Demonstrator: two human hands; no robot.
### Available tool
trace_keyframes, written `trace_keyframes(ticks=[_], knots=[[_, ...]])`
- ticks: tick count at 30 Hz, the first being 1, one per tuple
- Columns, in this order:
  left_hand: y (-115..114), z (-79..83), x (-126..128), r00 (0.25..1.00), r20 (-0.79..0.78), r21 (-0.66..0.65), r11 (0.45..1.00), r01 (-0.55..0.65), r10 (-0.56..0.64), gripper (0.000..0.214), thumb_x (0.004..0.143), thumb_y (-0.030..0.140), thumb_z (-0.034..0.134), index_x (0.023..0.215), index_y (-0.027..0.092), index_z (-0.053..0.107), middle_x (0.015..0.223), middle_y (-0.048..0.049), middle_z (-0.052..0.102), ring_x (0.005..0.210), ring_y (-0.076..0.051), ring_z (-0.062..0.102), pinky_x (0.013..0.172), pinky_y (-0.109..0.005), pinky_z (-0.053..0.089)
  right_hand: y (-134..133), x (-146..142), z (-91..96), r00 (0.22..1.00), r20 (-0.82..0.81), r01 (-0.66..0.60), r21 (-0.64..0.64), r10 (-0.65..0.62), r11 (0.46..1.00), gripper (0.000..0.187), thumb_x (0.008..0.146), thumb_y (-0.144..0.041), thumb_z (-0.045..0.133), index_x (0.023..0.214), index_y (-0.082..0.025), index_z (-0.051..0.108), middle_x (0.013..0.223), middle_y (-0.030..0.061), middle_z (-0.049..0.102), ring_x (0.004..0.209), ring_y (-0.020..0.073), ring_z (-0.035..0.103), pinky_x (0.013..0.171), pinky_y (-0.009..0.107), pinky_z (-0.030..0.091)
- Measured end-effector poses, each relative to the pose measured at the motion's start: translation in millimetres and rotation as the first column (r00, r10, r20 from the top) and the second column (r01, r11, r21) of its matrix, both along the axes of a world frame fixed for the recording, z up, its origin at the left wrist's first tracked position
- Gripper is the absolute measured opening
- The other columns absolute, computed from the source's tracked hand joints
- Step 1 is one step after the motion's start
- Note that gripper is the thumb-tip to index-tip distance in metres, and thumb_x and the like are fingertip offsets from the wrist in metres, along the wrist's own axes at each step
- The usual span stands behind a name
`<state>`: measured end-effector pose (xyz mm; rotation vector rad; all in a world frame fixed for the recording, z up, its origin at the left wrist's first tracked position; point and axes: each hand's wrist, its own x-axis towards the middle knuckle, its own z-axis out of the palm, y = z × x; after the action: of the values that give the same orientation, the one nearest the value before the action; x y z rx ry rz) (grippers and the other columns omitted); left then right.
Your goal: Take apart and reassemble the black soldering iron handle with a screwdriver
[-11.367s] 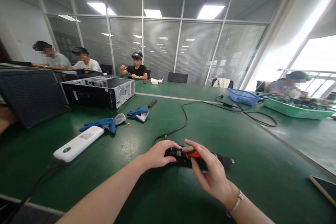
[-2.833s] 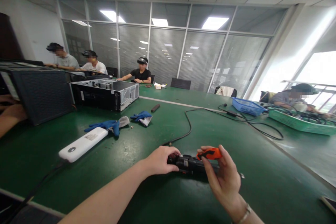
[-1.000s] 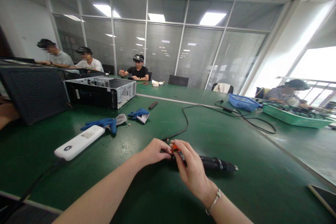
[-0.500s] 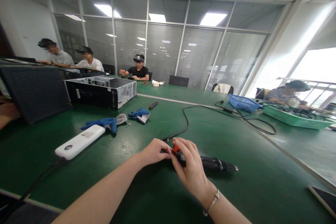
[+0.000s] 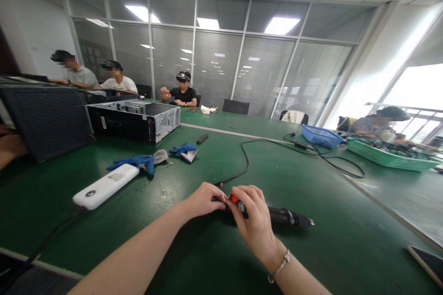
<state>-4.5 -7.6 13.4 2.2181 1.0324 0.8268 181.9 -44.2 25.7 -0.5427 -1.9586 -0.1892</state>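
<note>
The right hand (image 5: 254,214) is curled over, with thumb and fingers closed around an orange-handled tool (image 5: 233,197). Beneath that hand a black tool (image 5: 289,216) is partly hidden; its metal-tipped end is left exposed to the hand's right, just above the bench (image 5: 194,258). At the opposite end of the black tool, the left hand (image 5: 207,200) is placed just beside the right, thumb and fingertips drawn in; whether anything is pinched there cannot be told. Compared with a few seconds ago, the orange handle has been brought leftward and down, from over the black tool's middle to beside the left fingertips. By this, both hands appear to be gathered on one end of the body, so the work is judged to be centred there. Beyond the left hand, a black cable (image 5: 245,156) is laid; its join to the black tool is hidden.
</note>
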Motion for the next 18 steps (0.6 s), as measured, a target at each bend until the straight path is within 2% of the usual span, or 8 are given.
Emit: trace_keyframes(ticks=[4, 6, 9, 11, 15, 18], knots=[[0.1, 0.7, -0.3, 1.000, 0.003, 0.009, 1.000, 0.002, -0.002, 0.005, 0.076, 0.012, 0.071, 0.077, 0.013, 0.075, 0.075, -0.0004, 0.073, 0.073, -0.015, 0.066, 0.071, -0.019, 0.046, -2.0, -1.4, 2.1, 0.996, 0.002, -0.092, -0.033, 0.093, 0.995, 0.055, 0.088, 0.000, 0.049, 0.138, -0.018, 0.040, 0.118, 0.0120, 0.060, 0.110, 0.0218, 0.056, 0.094, 0.044, 0.048], [-0.4, 1.9, -0.2, 1.000, -0.006, 0.016, 1.000, -0.001, 0.002, 0.005, 0.075, 0.011, 0.071, 0.076, 0.013, 0.075, 0.075, -0.0004, 0.073, 0.071, -0.014, 0.066, 0.071, -0.019, 0.046, -3.3, -1.9, 3.3, 0.998, 0.007, -0.070, -0.034, 0.070, 0.997, 0.054, 0.087, -0.003, 0.053, 0.138, -0.017, 0.040, 0.121, 0.0132, 0.058, 0.114, 0.0236, 0.054, 0.098, 0.047, 0.045], [-1.0, 2.8, -0.1, 1.000, -0.023, 0.018, 1.000, -0.009, 0.009, 0.006, 0.076, 0.011, 0.070, 0.076, 0.012, 0.075, 0.074, -0.0001, 0.073, 0.071, -0.014, 0.066, 0.070, -0.018, 0.046, -2.3, -0.9, 2.7, 1.000, -0.003, -0.002, 0.000, 0.002, 1.000, 0.049, 0.086, -0.006, 0.059, 0.131, -0.020, 0.046, 0.111, 0.0102, 0.061, 0.104, 0.0227, 0.057, 0.095, 0.047, 0.046], [-0.9, 2.2, -0.2, 1.000, -0.024, 0.018, 1.000, -0.005, 0.005, 0.006, 0.077, 0.012, 0.070, 0.079, 0.013, 0.076, 0.076, -0.0003, 0.074, 0.073, -0.015, 0.067, 0.070, -0.018, 0.045, -0.7, 0.2, 1.0, 1.000, -0.011, -0.009, 0.018, 0.009, 1.000, 0.048, 0.086, -0.003, 0.057, 0.129, -0.022, 0.048, 0.107, 0.0081, 0.062, 0.099, 0.0209, 0.058, 0.092, 0.045, 0.048], [0.4, -0.7, -0.8, 1.000, -0.001, 0.026, 1.000, 0.010, -0.010, 0.007, 0.077, 0.013, 0.071, 0.081, 0.013, 0.076, 0.079, -0.0009, 0.074, 0.075, -0.016, 0.068, 0.069, -0.018, 0.045, -0.6, 0.3, -1.3, 0.996, 0.052, -0.074, -0.010, 0.074, 0.997, 0.054, 0.087, 0.001, 0.048, 0.137, -0.019, 0.041, 0.117, 0.0105, 0.062, 0.108, 0.0205, 0.057, 0.098, 0.045, 0.046], [1.2, -2.0, -1.1, 1.000, -0.003, 0.037, 0.999, 0.004, -0.004, 0.005, 0.076, 0.011, 0.071, 0.079, 0.012, 0.076, 0.076, -0.0002, 0.073, 0.072, -0.015, 0.067, 0.066, -0.018, 0.044, -1.3, -0.3, -0.7, 0.993, 0.108, -0.036, -0.023, 0.038, 0.999, 0.054, 0.088, -0.002, 0.050, 0.139, -0.018, 0.040, 0.119, 0.0118, 0.060, 0.110, 0.0217, 0.056, 0.101, 0.048, 0.042]])
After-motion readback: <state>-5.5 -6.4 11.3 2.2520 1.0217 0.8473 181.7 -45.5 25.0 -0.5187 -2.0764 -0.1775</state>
